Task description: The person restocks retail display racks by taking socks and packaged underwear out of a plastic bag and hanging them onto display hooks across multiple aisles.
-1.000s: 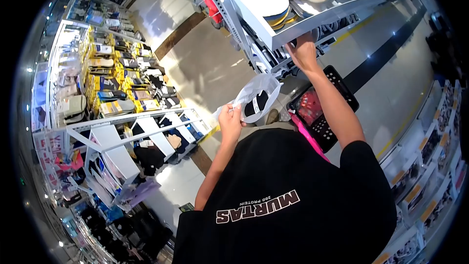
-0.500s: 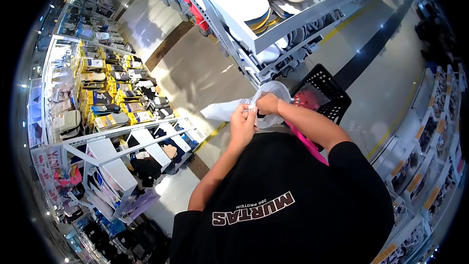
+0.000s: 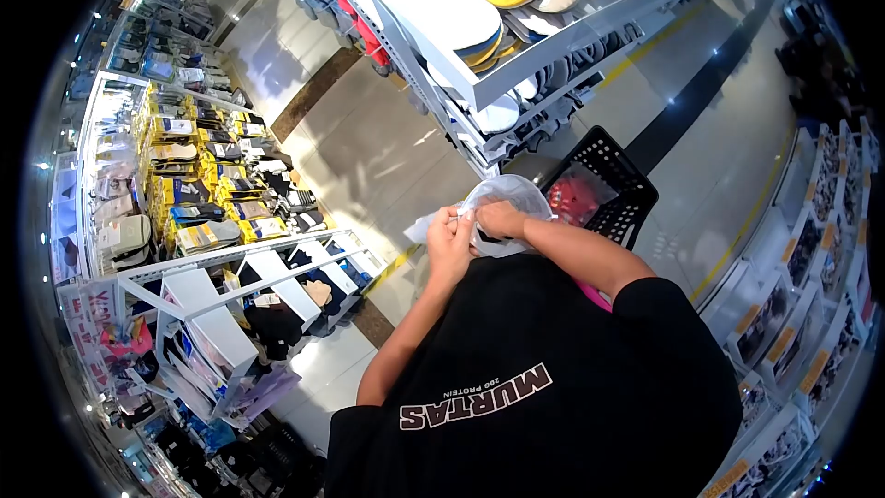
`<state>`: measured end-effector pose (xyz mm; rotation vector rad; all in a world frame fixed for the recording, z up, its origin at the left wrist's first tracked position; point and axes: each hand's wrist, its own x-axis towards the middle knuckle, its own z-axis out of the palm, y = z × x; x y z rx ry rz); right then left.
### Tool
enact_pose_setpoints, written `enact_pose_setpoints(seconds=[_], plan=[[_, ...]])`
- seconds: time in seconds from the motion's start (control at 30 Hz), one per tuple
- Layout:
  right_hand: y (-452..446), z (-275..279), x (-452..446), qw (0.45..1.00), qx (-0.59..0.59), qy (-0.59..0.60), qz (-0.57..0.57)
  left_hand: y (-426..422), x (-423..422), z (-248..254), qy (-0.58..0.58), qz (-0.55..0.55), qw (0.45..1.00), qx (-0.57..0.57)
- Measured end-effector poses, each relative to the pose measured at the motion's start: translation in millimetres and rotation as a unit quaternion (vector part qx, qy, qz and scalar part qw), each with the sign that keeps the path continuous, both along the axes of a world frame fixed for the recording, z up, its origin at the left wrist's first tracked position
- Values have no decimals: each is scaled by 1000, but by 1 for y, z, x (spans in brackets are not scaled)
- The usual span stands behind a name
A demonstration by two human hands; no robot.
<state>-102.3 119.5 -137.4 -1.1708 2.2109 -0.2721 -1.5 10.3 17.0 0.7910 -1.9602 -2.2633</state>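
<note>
A thin, see-through white plastic bag (image 3: 524, 190) is in front of my chest, bunched up with a rounded opening. My left hand (image 3: 449, 244) is closed, pinching the bag's gathered edge between thumb and fingers. Close beside it, my right hand (image 3: 501, 219) is curled at the opening, partly within the white plastic. What its fingers hold is hidden. A dark edge shows under the right hand, too small to name. Just past my right forearm is a black perforated basket (image 3: 636, 171) with a red item in clear wrapping (image 3: 575, 197) inside.
Ahead stands a white display rack (image 3: 544, 51) stacked with slipper-shaped footwear. At left, a shelf (image 3: 212, 254) carries many packed socks, several on yellow cards. White bins with orange labels (image 3: 784, 341) line the right side. Tiled floor (image 3: 369, 138) runs between the racks.
The loose white end that stretched left past my left hand is now shorter and drawn in. Both hands shifted slightly lower and left. More of the basket and red item shows.
</note>
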Motion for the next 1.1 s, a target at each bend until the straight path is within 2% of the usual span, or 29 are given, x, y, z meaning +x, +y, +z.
enact_pose_setpoints(seconds=[0.13, 0.17, 0.27, 0.3, 0.4, 0.43, 0.5, 0.57, 0.6, 0.67, 0.7, 0.77, 0.8, 0.87, 0.93, 1.0, 1.03, 1.1], plan=[[12, 11, -10, 994, 21, -99, -31, 1, -1, 1, 2, 4, 1000, 13], [14, 5, -8, 981, 51, -148, -111, 2, -2, 1, 7, -2, 1000, 18], [12, 8, -16, 981, 135, -137, -40, 1, -5, -2, 2, -23, 1000, 10], [14, 6, -16, 990, 91, -104, -41, 0, -3, -4, -6, -29, 1000, 3], [8, 70, -25, 994, 88, -57, -35, -11, 0, -28, -23, -16, 998, -61], [18, 86, -29, 1000, 11, -27, -12, -14, 0, -30, -25, -10, 997, -70], [27, 133, -42, 999, 14, -20, -21, -22, 1, -40, -30, 14, 996, -86], [49, 176, -67, 998, -36, -51, -28, -31, 1, -44, -40, 39, 994, -98], [63, 191, -84, 991, -78, -102, -31, -36, 2, -47, -44, 54, 992, -104], [90, 223, -112, 945, -160, -256, -128, -47, 7, -59, -50, 85, 989, -114], [102, 239, -120, 944, -164, -221, -183, -53, 11, -66, -49, 96, 989, -100], [124, 227, -136, 898, -264, -231, -267, -60, 16, -71, -58, 107, 988, -99], [128, 217, -141, 861, -271, -250, -350, -62, 18, -71, -62, 113, 987, -98], [129, 187, -152, 790, -383, -278, -389, -64, 19, -65, -72, 113, 986, -101], [110, 163, -151, 765, -452, -198, -414, -63, 20, -60, -79, 119, 986, -85], [91, 142, -155, 778, -458, -105, -417, -61, 18, -56, -76, 117, 987, -82], [74, 145, -153, 801, -463, 29, -378, -62, 19, -54, -75, 113, 987, -83], [49, 140, -151, 838, -364, 180, -364, -59, 18, -52, -69, 110, 988, -78]])
